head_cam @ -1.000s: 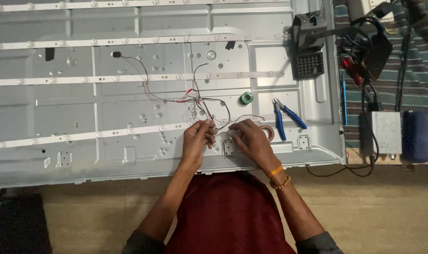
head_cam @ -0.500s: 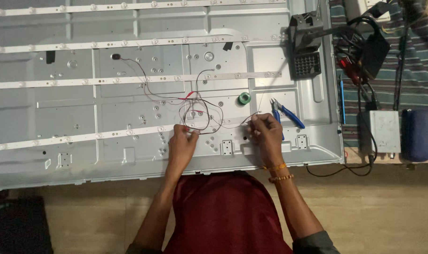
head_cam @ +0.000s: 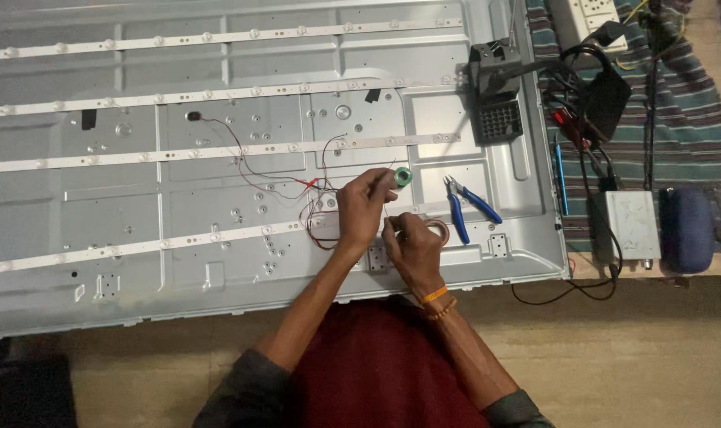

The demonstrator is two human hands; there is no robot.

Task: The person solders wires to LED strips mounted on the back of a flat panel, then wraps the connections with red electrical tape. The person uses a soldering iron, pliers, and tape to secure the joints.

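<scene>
The right hand (head_cam: 414, 247) lies nearest, low on the large grey sheet-metal panel (head_cam: 138, 261), its fingers curled shut; what they pinch is too small to tell. A round pale ring of tape (head_cam: 438, 231) sits just beside it. The left hand (head_cam: 362, 208) is just above and touching it, thumb and forefinger pinched on a thin dark wire (head_cam: 389, 187) that rises from the fingertips. A tangle of thin red and black wires (head_cam: 313, 208) lies just left of that hand, over the lowest of 4 white light strips (head_cam: 138, 246). Just beyond the fingertips rests a small green spool (head_cam: 403, 177). Blue-handled cutting pliers (head_cam: 463, 204) lie to the right on the panel. Farther back stands a black boxy tool (head_cam: 497, 93); off the panel's right edge sits a white box (head_cam: 632, 228).
</scene>
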